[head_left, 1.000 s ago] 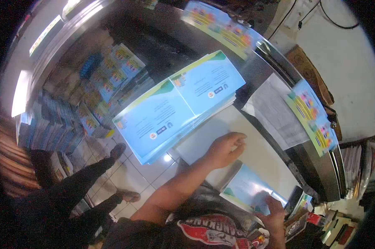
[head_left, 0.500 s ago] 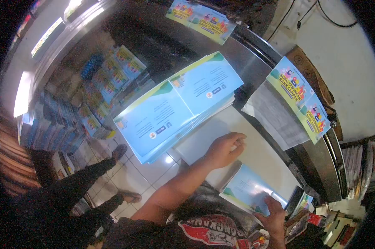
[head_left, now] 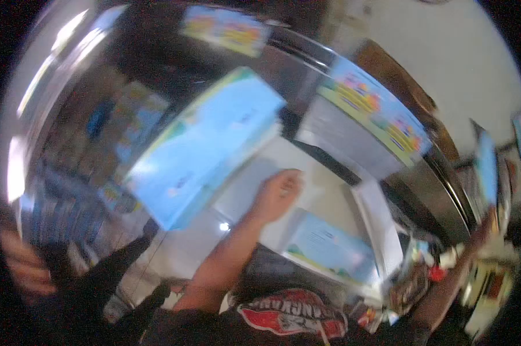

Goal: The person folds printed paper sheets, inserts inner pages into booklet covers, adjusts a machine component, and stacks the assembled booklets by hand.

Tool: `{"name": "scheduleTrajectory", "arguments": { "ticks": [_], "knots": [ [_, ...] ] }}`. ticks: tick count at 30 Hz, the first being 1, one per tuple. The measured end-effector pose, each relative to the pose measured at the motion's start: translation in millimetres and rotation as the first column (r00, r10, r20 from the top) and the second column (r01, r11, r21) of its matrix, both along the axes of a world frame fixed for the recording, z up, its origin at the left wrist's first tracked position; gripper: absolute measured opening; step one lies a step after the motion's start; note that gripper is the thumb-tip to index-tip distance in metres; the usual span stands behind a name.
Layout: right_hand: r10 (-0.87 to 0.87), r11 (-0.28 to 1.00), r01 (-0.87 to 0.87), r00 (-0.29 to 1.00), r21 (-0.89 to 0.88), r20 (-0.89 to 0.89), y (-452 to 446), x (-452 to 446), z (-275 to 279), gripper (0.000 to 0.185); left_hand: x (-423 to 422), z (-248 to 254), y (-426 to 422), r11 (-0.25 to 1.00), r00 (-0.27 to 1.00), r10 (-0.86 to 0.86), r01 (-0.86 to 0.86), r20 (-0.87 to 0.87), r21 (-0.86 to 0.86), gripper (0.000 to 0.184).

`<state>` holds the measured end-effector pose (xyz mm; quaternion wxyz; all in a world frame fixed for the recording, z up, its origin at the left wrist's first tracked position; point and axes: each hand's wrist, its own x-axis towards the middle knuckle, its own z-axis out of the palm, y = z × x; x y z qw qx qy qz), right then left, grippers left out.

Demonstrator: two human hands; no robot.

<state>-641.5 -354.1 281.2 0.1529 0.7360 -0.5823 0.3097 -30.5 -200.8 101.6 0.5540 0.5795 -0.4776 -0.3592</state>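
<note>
My left hand [head_left: 280, 193] hovers over the pale tabletop, its fingers curled in with nothing visible in them. Just below it lies a smaller stack of blue printed sheets [head_left: 330, 245]. Far to the right, my right hand [head_left: 489, 224] is stretched out and blurred, closed at the lower end of a blue printed sheet [head_left: 485, 164]. Beyond my left hand stands a tall stack of wide blue sheets [head_left: 208, 147] with green and yellow edges. A white sheet or flap [head_left: 380, 225] rises at the right side of the smaller stack.
Printed covers with cartoon figures [head_left: 379, 106] rest on the dark machine edge, another [head_left: 226, 30] further back. Bundled booklets [head_left: 64, 213] are piled at the left. Another person's dark-clad legs [head_left: 99, 265] stand at lower left. Clutter [head_left: 410, 282] lies at lower right.
My right hand has left the smaller stack and swung far right, now with a blue sheet. A white sheet now stands beside that stack. My left hand stays curled; the view has shifted.
</note>
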Motion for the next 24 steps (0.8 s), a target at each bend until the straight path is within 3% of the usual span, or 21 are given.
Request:
{"name": "scheduleTrajectory", "arguments": {
  "ticks": [2,4,5,6,8,9,10,11,13,15,16,17,18,20,21,23,24],
  "knots": [
    [0.021,0.996,-0.015,0.998,0.093,-0.065,-2,23,-14,0.055,4,-3,-2,0.999,0.998,0.031,-0.029,-0.056,0.04,0.025],
    [-0.01,0.995,0.027,0.986,0.1,-0.164,16,88,-16,0.047,-25,10,-13,0.996,0.99,-0.033,0.044,-0.14,0.074,0.027],
    [-0.014,0.991,0.037,0.985,0.132,-0.171,18,84,-21,0.046,-37,36,-21,0.981,0.949,-0.166,0.185,0.269,-0.049,0.034],
    [-0.085,0.991,0.096,0.99,0.094,-0.115,6,74,-18,0.045,-50,62,-33,0.93,0.752,-0.188,0.344,0.632,-0.132,0.04],
    [-0.135,0.98,0.142,0.989,0.138,-0.058,26,74,-24,0.044,-136,127,-60,0.686,0.643,-0.345,0.67,0.684,-0.284,0.06],
    [-0.098,0.994,0.101,0.993,0.048,-0.062,19,89,-7,0.042,-169,98,-83,0.707,0.606,-0.198,0.633,0.771,-0.316,0.062],
    [-0.099,0.993,0.095,0.993,-0.064,-0.058,17,98,14,0.039,-172,111,-113,0.803,0.532,-0.374,0.595,0.759,-0.021,0.064],
    [-0.131,0.987,0.128,0.991,-0.095,-0.025,27,97,29,0.039,-178,120,-134,0.808,0.479,-0.552,0.51,0.682,0.295,0.065],
    [-0.121,0.965,0.114,0.993,-0.235,-0.015,51,88,54,0.032,-165,99,-155,0.847,0.56,-0.498,0.151,0.662,0.51,0.068],
    [-0.073,0.956,0.076,0.997,-0.285,0.02,69,71,71,0.03,-147,22,-173,0.832,0.663,-0.518,0.243,0.541,0.499,0.067],
    [-0.095,0.946,0.097,0.995,-0.308,0.023,82,74,84,0.028,-134,21,-170,0.833,0.662,-0.517,0.245,0.543,0.495,0.067],
    [-0.108,0.942,0.109,0.994,-0.317,0.021,89,76,94,0.028,-129,22,-172,0.766,0.644,-0.622,0.381,0.445,0.519,0.063],
    [-0.103,0.969,0.116,0.992,-0.218,0.072,96,79,102,0.029,-133,23,-175,0.682,0.604,-0.718,0.513,0.346,0.521,0.06],
    [-0.098,0.993,0.108,0.98,-0.053,0.174,102,92,107,0.03,-137,73,-144,0.776,0.846,-0.515,0.393,0.136,0.494,0.05],
    [-0.104,0.992,0.115,0.979,-0.054,0.176,102,95,108,0.03,-131,82,-133,0.805,0.847,-0.515,0.423,0.137,0.415,0.047],
    [-0.019,0.986,-0.033,0.953,0.166,0.302,102,101,104,0.031,-103,95,-104,0.853,0.849,-0.501,0.452,0.169,0.262,0.041],
    [-0.03,0.98,-0.029,0.956,0.195,0.293,102,104,99,0.031,-85,105,-83,0.87,0.85,-0.488,0.456,0.199,0.188,0.039]
  ]
}}
